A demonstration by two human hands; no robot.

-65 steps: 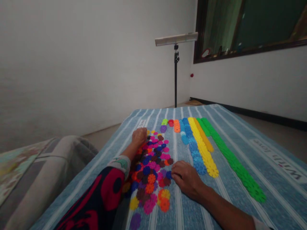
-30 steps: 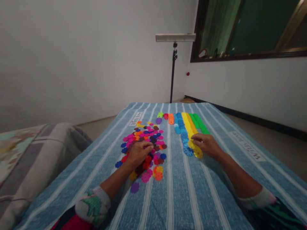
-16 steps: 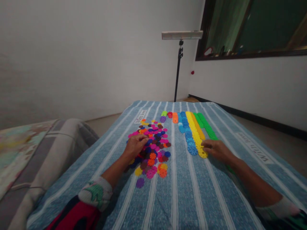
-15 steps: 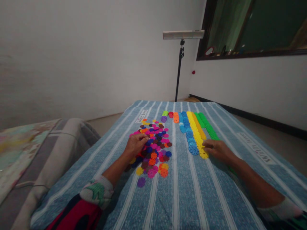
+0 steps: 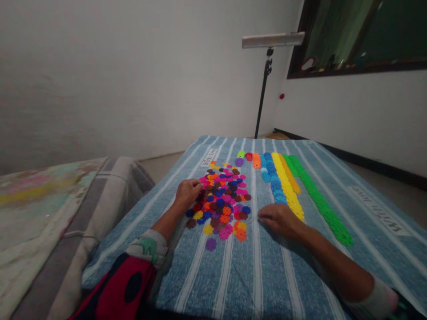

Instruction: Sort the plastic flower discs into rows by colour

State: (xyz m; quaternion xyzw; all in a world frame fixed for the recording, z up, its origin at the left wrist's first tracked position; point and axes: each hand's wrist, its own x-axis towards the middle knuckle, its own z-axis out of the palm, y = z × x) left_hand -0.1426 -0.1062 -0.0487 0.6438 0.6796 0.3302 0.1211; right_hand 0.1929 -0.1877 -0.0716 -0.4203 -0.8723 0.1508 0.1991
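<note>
A heap of small flower-shaped plastic discs in mixed pink, blue, brown, orange, purple and yellow lies on the striped cloth. My left hand rests at the heap's left edge, fingers pinched; what they hold, if anything, is hidden. Between the heap and the sorted rows is my right hand, its fingers pressed together and nothing visible in them. It partly covers the lower end of the blue row. Beside that run the yellow row, a short darker yellow row and the long green row.
Short groups of orange discs, red discs, light green discs and purple discs sit at the far end. A covered piece of furniture stands left. Behind the table rises a black stand topped by a long bar.
My right hand has left the lower end of the yellow row and moved left toward the heap. My left hand stays at the heap, still pinched. The view has shifted slightly left.
</note>
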